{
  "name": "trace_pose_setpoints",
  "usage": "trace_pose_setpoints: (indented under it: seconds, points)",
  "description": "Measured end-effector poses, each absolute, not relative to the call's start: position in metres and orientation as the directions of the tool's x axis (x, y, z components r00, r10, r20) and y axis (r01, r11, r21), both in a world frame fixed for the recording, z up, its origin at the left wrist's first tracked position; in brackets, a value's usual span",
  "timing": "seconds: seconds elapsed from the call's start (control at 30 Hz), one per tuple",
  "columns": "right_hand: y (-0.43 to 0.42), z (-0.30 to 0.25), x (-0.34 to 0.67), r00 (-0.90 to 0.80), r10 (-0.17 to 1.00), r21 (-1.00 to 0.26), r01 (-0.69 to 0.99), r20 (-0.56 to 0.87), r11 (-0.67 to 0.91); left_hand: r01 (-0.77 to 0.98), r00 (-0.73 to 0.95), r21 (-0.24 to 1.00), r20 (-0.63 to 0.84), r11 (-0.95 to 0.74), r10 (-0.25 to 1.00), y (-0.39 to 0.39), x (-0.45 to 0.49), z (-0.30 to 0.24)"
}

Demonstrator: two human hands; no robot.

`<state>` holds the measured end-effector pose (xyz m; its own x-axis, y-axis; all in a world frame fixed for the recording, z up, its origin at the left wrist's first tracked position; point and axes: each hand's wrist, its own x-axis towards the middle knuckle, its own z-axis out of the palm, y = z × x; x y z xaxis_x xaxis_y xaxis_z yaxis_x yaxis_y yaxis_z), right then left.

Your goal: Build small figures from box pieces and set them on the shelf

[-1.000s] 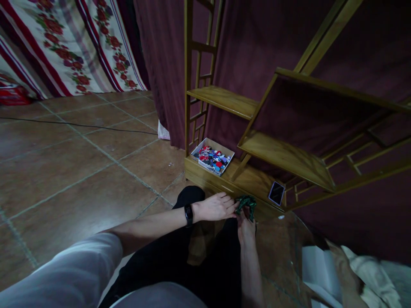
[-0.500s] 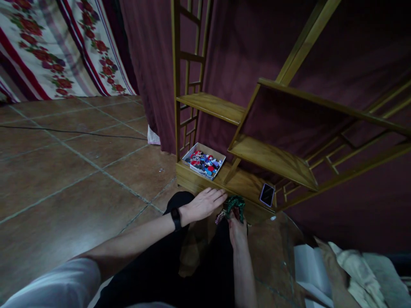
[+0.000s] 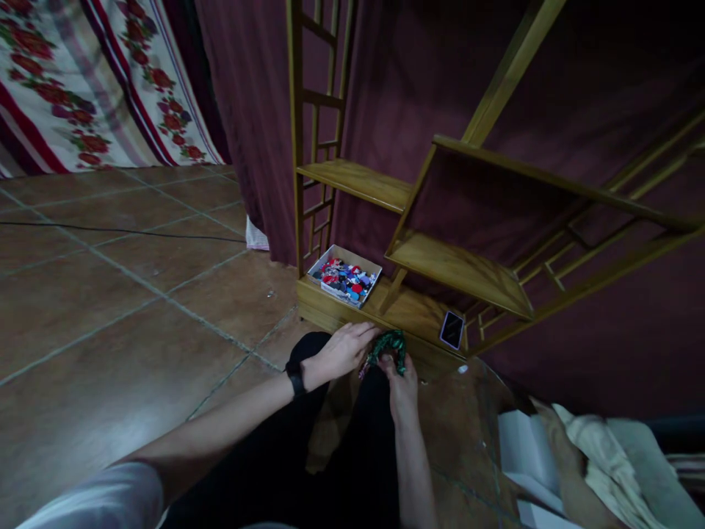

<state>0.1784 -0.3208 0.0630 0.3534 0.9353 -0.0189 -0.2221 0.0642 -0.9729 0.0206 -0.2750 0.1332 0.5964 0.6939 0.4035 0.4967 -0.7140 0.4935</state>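
Note:
A shiny dark-green fabric band (image 3: 394,340), bunched like a scrunchie, arches above my knees in front of the shelf. My right hand (image 3: 403,386) grips it from below, its fingers closed on the lower right part. From the left, my left hand (image 3: 342,351) reaches over, back up, its fingers bent together at the band's left edge; the thumb and exact grip are hidden. A small pinkish piece (image 3: 363,369) shows under the left fingers; whether it belongs to the band I cannot tell. A black wristband (image 3: 296,378) is on my left wrist.
A wooden shelf unit (image 3: 366,185) stands before me. On its low base are an open box (image 3: 330,285) of colourful small pieces and a phone (image 3: 452,330). White boxes (image 3: 526,448) and pale cloth (image 3: 611,459) lie at lower right. A black cable (image 3: 121,231) crosses the floor.
The view has shifted slightly. Both hands and the green band appear a little further left, and my left fingers look more bent against the band. My right hand keeps its hold.

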Motion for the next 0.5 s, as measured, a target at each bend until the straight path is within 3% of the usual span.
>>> trace_pose_setpoints:
  seconds: [0.1,0.2,0.33,0.5]
  points:
    - [-0.323,0.069,0.175,0.331,0.941,-0.97,-0.241,-0.064,0.019,0.294,0.451,0.825,0.325,-0.483,0.831,-0.274,0.024,0.127]
    - [-0.323,0.075,0.175,0.342,0.939,-0.983,-0.183,-0.034,0.031,0.008,0.377,0.994,0.097,-0.108,0.921,-0.271,0.029,0.122]
    - [-0.324,0.082,0.178,0.402,0.914,-0.997,-0.032,0.049,0.067,-0.279,0.41,0.914,-0.163,0.293,0.898,-0.272,0.031,0.127]
    - [-0.329,0.095,0.183,0.457,0.878,-0.986,0.14,0.145,0.09,-0.331,0.481,0.823,-0.274,0.462,0.833,-0.282,0.031,0.146]
